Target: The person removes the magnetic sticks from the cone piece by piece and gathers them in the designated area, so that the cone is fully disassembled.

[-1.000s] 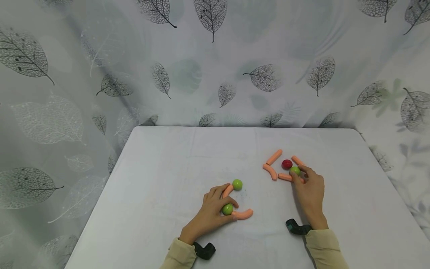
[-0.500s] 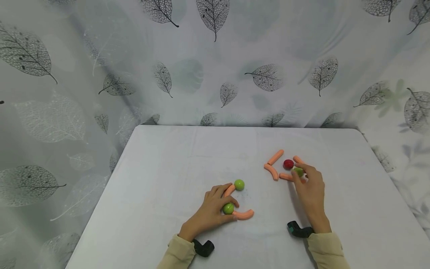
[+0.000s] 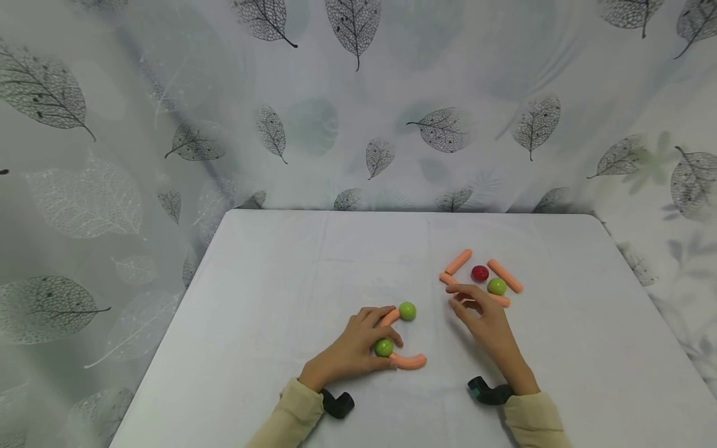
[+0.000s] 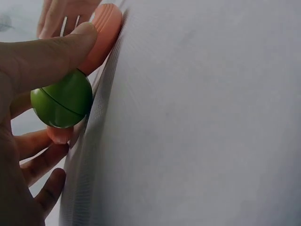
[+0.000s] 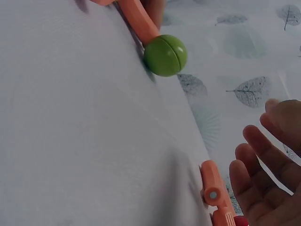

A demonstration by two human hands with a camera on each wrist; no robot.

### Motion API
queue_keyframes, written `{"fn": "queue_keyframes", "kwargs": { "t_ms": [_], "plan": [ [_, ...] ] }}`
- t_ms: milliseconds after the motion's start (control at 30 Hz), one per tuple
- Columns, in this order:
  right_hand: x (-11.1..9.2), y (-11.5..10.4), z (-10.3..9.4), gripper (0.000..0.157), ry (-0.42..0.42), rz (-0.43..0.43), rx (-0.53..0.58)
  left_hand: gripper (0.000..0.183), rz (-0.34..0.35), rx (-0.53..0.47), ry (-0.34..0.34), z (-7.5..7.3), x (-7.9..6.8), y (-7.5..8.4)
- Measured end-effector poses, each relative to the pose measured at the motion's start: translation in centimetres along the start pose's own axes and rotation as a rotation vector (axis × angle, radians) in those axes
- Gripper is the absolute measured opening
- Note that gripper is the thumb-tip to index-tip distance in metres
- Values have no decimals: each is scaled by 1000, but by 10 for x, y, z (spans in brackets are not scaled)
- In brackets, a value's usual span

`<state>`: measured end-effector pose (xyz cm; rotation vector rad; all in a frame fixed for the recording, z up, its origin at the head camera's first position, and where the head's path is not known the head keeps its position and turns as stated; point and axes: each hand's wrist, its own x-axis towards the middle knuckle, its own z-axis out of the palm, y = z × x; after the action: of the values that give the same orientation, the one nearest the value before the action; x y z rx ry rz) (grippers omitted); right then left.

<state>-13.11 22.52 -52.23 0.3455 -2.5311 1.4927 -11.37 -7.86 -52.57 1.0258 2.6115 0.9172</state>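
Observation:
My left hand (image 3: 353,348) curls thumb and index finger round a shiny green ball (image 3: 383,347) with a seam. Its thumb tip lies at a curved orange toy sausage (image 3: 411,362); its other fingertips touch a second sausage (image 3: 390,317), whose far end meets another green ball (image 3: 407,310). Over the table to the right, my right hand (image 3: 490,323) holds nothing, its fingers loosely bent. It partly covers a right-hand group of several sausages, including a straight one (image 3: 505,275), set around a red ball (image 3: 480,273) and a green ball (image 3: 496,286).
A white-covered table (image 3: 269,280) bears everything. Behind it hangs a pale curtain (image 3: 313,124) with a leaf print. Black wrist cameras jut inward beside both sleeves, low over the table.
My right hand has let go of the green ball in the right-hand group and moved left. The left hand, with its ball and sausages, has shifted slightly right.

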Motion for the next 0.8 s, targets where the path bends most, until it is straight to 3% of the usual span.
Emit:
{"fn": "queue_keyframes", "kwargs": {
  "t_ms": [200,400,600,800],
  "plan": [
    [-1,-1,13,29,-134,-12,-4,34,36,9,-42,-3,5,0],
    [-3,-3,26,40,-237,-36,-32,46,93,18,-67,-5,10,1],
    [-5,-5,32,43,-262,-25,-79,60,127,43,-85,-4,13,2],
    [-5,-1,34,38,-275,-35,-97,63,135,41,-84,-3,14,1]
  ]
}}
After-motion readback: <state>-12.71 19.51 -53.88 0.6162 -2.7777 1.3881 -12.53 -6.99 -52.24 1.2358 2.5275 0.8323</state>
